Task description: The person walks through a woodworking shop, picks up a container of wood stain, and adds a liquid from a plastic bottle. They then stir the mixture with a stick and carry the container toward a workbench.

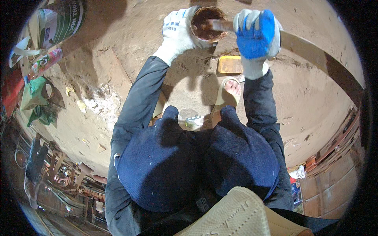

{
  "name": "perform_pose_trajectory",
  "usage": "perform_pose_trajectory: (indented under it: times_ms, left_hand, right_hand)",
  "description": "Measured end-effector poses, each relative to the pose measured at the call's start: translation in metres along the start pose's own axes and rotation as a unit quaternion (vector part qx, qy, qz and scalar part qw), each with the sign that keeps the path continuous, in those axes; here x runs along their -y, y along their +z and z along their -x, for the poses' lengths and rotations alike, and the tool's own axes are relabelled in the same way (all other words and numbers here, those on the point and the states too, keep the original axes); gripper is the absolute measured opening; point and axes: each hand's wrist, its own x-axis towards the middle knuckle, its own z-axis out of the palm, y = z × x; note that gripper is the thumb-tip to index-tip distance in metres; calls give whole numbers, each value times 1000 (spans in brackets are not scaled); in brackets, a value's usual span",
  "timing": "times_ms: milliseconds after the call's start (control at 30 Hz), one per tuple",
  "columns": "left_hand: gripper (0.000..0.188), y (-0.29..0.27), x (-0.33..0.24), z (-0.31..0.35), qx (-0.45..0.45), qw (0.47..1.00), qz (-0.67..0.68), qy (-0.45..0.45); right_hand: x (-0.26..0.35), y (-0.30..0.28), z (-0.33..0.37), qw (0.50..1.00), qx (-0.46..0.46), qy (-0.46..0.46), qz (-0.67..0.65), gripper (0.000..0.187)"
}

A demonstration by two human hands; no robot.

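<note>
My left hand, in a white glove, wraps round a rough, brown, hollow bowl-like vessel, tilted so its dark inside shows. In a glove with blue on the back of the fingers, my right hand grips a flat wooden stick-like tool. The tool's end reaches into the vessel's mouth; what it touches inside is hard to make out. Beyond my right hand runs a long, flat strip; I cannot tell whether it is joined to the tool. A yellow block-shaped thing lies below the two hands.
At the far left stand a green-and-white bucket, a red-and-green can and a crumpled green bag. White crumbs are scattered on the dirt floor. My sandalled foot is near the yellow block. Wood pieces line the right edge.
</note>
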Motion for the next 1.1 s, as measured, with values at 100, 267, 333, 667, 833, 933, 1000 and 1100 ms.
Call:
perform_pose_trajectory:
  times_ms: [100, 267, 333, 667, 833, 933, 1000, 1100]
  left_hand:
    - [93, -2, -9, -6, -14, 1000, -14, 11]
    - [78, -8, -10, -11, -13, 999, -21, 33]
    - [77, -7, -10, -10, -20, 999, -16, 25]
    - [84, -14, -19, -17, 31, 998, 47, -33]
    - [80, -13, -24, -24, 16, 999, 22, -24]
    - [80, -18, -27, -26, 46, 998, 25, -36]
    - [82, -16, -27, -25, 56, 997, 24, -43]
    - [86, -10, -22, -16, 51, 997, 11, -57]
  right_hand:
    - [-7, 16, 15, 998, -39, -14, -43, 44]
    - [-22, -20, -3, 994, -13, -49, -100, 41]
    - [-13, -32, 0, 996, -13, -82, -21, 41]
    - [-15, -7, 12, 994, 13, -37, -102, 37]
    - [-14, -1, 1, 991, -36, -128, 15, 38]
    - [-12, 11, 13, 992, -22, -88, 91, 38]
    - [-5, 5, 16, 996, 13, -71, 54, 38]
    - [14, -5, 15, 995, 9, -84, -45, 38]
